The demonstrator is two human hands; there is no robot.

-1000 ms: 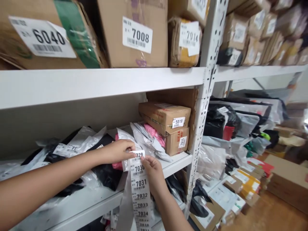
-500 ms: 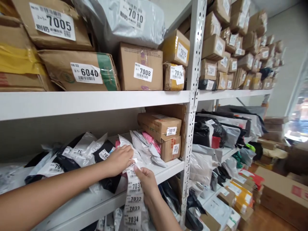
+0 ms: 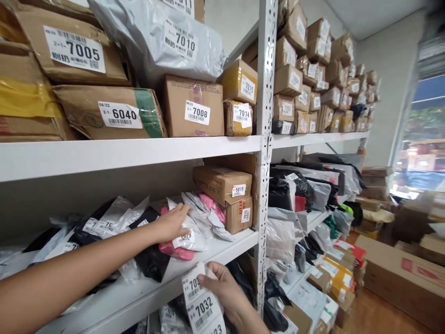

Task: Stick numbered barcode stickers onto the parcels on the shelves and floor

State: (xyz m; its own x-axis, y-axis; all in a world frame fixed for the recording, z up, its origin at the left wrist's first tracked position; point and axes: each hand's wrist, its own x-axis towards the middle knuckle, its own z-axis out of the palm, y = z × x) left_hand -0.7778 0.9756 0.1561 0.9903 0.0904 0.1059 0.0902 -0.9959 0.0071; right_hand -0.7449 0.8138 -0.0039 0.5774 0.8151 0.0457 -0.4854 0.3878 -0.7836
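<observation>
My left hand [image 3: 174, 224] reaches in over a grey-white plastic mailer bag [image 3: 195, 234] on the middle shelf. Its palm lies on the bag, with fingers and thumb apart beside a label ending in 29. Pink wrapping [image 3: 176, 252] shows beneath that bag. Lower and nearer to me, my right hand [image 3: 222, 284] pinches a strip of printed number labels [image 3: 202, 304] between thumb and fingers. The strip hangs down past the shelf edge; 7032 reads clearly, and the thumb covers part of the number above it.
Labelled cartons [image 3: 193, 111] fill the upper shelf. Two brown boxes [image 3: 222, 183] sit stacked at the right end of the middle shelf [image 3: 229, 254], with dark and white bags at its left. A perforated white post [image 3: 263, 185] divides this rack from another loaded one. Large cartons [image 3: 399, 273] stand on the floor.
My right hand has come down and away from the bag, taking the label strip with it. My left hand stays at the bag, where the 29 label now shows. The view has shifted right.
</observation>
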